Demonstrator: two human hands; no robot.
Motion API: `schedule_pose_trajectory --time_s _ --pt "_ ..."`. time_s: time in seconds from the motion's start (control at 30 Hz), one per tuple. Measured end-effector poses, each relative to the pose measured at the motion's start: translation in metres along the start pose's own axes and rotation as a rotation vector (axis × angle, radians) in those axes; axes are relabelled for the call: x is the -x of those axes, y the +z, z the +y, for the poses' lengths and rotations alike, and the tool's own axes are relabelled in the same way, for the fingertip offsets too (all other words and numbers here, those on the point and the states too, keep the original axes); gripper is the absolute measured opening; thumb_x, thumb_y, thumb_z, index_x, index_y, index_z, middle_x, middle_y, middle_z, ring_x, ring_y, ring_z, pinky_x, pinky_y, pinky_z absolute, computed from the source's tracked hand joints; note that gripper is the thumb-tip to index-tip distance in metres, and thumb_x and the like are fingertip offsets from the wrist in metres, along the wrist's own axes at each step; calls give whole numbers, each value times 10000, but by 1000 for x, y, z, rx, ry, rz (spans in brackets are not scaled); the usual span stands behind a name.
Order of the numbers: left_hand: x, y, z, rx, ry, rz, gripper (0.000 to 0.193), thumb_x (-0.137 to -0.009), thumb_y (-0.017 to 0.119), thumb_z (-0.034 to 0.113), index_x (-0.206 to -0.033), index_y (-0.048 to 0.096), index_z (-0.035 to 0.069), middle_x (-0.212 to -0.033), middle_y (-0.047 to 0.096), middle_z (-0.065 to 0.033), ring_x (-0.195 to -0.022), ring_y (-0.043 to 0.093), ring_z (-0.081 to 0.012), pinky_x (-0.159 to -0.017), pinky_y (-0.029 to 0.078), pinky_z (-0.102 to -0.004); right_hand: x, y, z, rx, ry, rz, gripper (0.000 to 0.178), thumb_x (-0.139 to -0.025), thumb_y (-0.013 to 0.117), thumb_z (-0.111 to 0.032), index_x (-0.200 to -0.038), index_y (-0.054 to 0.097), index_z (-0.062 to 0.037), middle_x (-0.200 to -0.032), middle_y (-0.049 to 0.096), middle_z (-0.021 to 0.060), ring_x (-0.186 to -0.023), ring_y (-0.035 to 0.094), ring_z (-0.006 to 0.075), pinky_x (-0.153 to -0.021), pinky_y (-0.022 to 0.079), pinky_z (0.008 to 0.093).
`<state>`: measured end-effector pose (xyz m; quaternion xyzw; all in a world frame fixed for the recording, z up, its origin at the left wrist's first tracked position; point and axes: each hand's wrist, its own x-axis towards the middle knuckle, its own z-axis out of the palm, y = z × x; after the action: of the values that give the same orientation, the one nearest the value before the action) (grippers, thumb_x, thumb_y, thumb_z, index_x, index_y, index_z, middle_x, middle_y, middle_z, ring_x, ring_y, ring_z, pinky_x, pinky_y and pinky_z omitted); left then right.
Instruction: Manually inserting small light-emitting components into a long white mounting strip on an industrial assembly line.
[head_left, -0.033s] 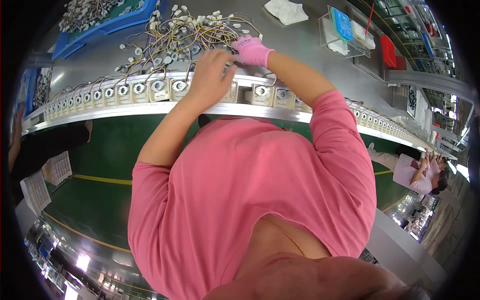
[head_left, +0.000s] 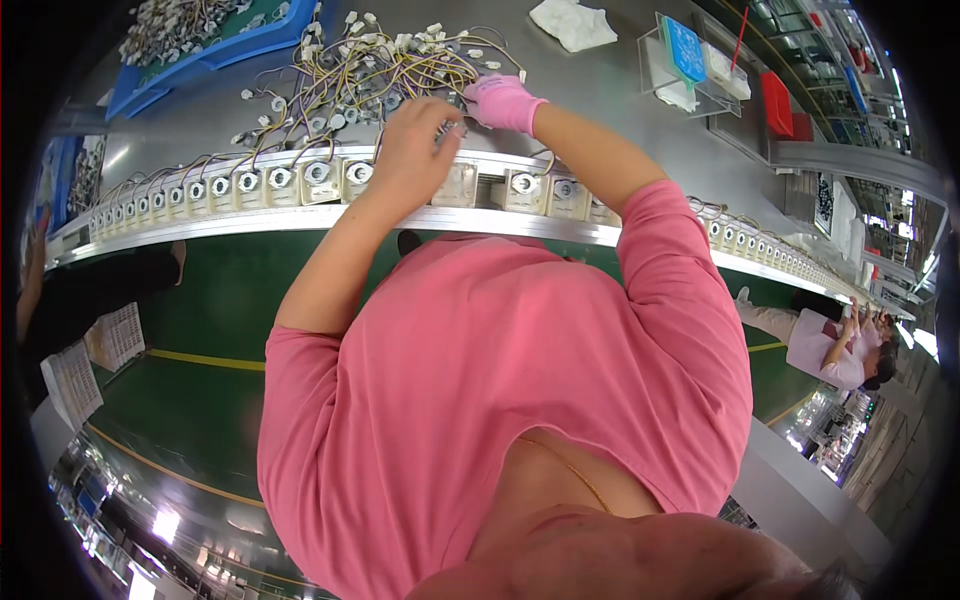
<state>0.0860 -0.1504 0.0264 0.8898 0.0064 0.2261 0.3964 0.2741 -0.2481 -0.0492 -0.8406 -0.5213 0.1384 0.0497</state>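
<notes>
My left hand (head_left: 410, 155), bare, is over the row of fixtures with its fingers curled. Between its thumb and fingers shows a small grey metal part (head_left: 446, 130), partly hidden. To its right, my right hand (head_left: 503, 103) wears a pink glove. Its fingers are bent closed at the right edge of a tangled pile of wires (head_left: 400, 62) with white connectors and round grey metal parts; what they hold is hidden. Below the hands runs a row of cream block fixtures (head_left: 318, 180), several of them seating a round metal part with wires trailing back.
A blue tray (head_left: 215, 62) with many small parts stands at the back left. A white cloth (head_left: 573, 24) lies at the back. Right of it are a clear stand (head_left: 650, 70) and red bins (head_left: 776, 103). A metal rail (head_left: 250, 222) edges the bench. Other people sit along the line.
My left hand has turned slightly and its fingers have drawn in, so the small grey metal part now shows. My right hand has barely moved.
</notes>
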Motion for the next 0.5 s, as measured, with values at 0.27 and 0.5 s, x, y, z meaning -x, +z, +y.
schedule_pose_trajectory --time_s 0.27,0.5 --pt "-34 10 -4 492 -233 230 247 -825 602 133 -1036 553 15 -955 618 -105 -942 571 -213 -778 448 -333 20 -102 -31 -1133 -333 237 181 -834 553 -158 -921 618 -13 -919 596 80 -801 568 178 -713 463 300" --pt "-61 4 21 716 -253 -57 299 -864 582 193 -1089 544 0 -875 641 -103 -778 615 -160 -664 477 -264 73 -142 -79 -862 -168 532 217 -868 528 -198 -952 635 -29 -997 596 102 -912 579 245 -797 454 325"
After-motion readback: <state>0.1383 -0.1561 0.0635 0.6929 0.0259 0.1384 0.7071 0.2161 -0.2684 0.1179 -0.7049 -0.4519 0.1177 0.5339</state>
